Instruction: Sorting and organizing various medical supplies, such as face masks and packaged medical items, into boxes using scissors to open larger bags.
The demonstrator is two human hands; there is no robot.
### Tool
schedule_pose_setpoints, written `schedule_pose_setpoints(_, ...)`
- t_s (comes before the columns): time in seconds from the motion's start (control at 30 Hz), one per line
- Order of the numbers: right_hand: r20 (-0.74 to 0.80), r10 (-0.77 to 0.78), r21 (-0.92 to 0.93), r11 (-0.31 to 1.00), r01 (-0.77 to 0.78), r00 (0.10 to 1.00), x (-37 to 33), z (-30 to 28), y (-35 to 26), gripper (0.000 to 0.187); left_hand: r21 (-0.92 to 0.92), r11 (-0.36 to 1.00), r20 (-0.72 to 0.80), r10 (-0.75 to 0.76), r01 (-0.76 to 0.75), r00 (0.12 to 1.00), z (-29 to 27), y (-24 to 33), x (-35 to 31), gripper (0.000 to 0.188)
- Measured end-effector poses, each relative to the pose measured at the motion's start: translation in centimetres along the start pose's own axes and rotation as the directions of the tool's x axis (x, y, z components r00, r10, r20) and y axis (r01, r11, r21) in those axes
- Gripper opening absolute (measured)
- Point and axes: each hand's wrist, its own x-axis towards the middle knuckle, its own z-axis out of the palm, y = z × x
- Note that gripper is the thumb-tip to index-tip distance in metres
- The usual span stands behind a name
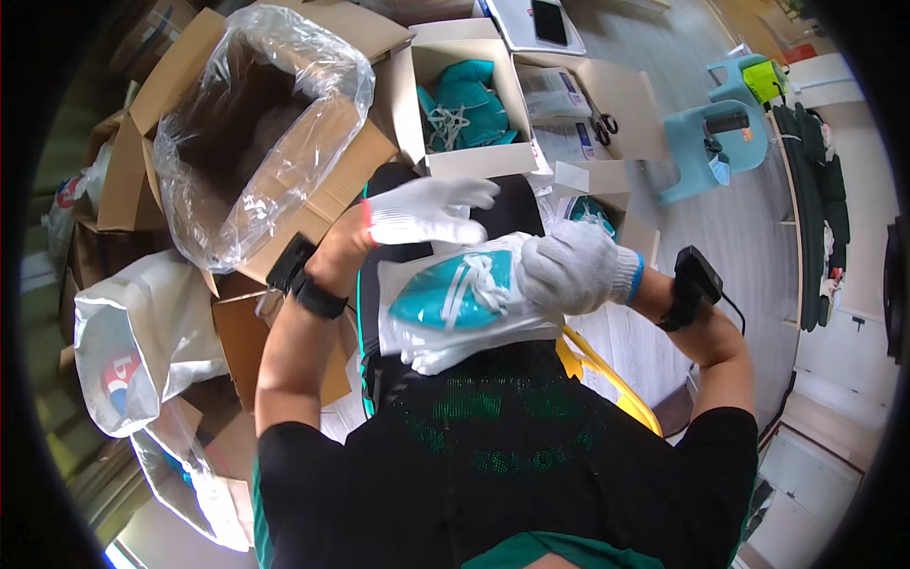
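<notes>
A clear plastic bag [542,330] lies over my lap with a teal cup-shaped face mask [425,296] and its white straps inside. My right hand [573,268], in a white knit glove, is closed on the bag's right end. Just above the bag's upper left side, my gloved left hand [422,211] has its fingers stretched out and grips nothing. Whether it touches the plastic I cannot tell. Something white [444,358] sticks out below the bag's lower edge. Beyond my knees, a cardboard box [403,104] holds several loose teal masks [474,104] with white straps.
A large carton [327,175] lined with clear plastic stands at the left, a white sack [180,294] below it. Scissors [603,128] and flat packets [559,92] lie right of the mask box. Farther right are a light-blue plastic chair [678,142] and a phone [549,23].
</notes>
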Motion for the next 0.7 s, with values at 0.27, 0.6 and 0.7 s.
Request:
schedule_pose_setpoints(0.27,0.076,-0.003,0.093,0.996,-0.004,0.997,-0.4,1.3,0.3,0.031,-0.56,0.788,0.211,-0.161,0.254,0.964,5.1,-1.5,-0.7,0.063)
schedule_pose_setpoints(0.6,0.306,0.87,0.845,-0.06,-0.532,0.387,-0.1,5.4,0.3,0.042,-0.122,0.979,-0.233,-0.187,0.162,0.954,1.5,0.0,-0.9,0.041)
schedule_pose_setpoints(0.7,0.276,0.871,0.783,0.041,-0.62,0.406,0.9,6.5,-1.1,0.037,0.149,0.964,-0.314,-0.164,0.219,0.935,2.1,-0.9,-0.4,0.048)
